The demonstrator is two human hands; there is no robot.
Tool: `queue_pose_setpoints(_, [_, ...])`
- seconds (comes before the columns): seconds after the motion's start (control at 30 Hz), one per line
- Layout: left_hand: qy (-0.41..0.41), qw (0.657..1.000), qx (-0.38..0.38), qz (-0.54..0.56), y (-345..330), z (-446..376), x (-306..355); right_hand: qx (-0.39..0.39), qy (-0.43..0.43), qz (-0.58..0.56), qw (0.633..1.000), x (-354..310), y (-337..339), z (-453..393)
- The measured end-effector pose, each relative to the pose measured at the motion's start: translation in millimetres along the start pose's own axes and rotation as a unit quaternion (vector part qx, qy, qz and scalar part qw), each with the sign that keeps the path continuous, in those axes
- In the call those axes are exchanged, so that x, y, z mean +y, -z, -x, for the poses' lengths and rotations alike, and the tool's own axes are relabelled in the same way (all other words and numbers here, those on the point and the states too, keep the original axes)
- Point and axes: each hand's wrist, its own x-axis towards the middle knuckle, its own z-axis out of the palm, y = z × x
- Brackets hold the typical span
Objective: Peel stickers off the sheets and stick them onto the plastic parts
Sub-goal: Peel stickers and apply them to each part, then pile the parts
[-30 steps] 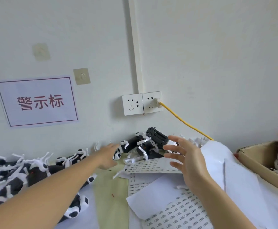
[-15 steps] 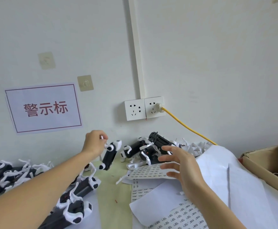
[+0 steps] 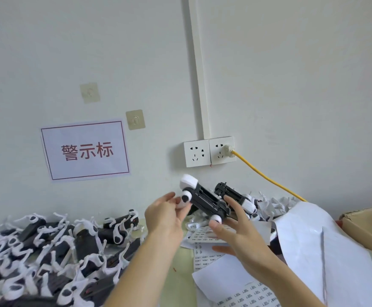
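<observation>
I saw a white wall (image 3: 291, 85) behind the table (image 3: 180, 273); parts (image 3: 47, 247) heaped at eight o'clock, sheets (image 3: 236, 282) at five. My left hand (image 3: 165, 214) pinched one part (image 3: 205, 201) centrally; my right hand (image 3: 236, 229) cupped it, fingers spread.

Both forearms reached forward, raised. Left hand (image 3: 166, 214) pinched the plastic part (image 3: 205, 201) at one end; right hand (image 3: 239, 231) met its other end, fingers spread and mostly straight.
</observation>
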Motion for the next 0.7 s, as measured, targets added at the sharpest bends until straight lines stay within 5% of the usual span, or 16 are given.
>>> queue_pose_setpoints(0.37, [0.006,0.992,-0.023,-0.122,49,3,-31,0.039,-0.002,0.115,0.993,7,2,-7])
queue_pose_setpoints(0.53, [-0.075,0.913,-0.063,-0.397,63,-3,-37,-0.006,-0.016,0.209,0.978,13,-7,-5])
queue_pose_setpoints(0.7, [-0.060,0.896,-0.046,-0.437,76,-11,-39,-0.056,-0.030,0.323,0.944,18,-7,-2])
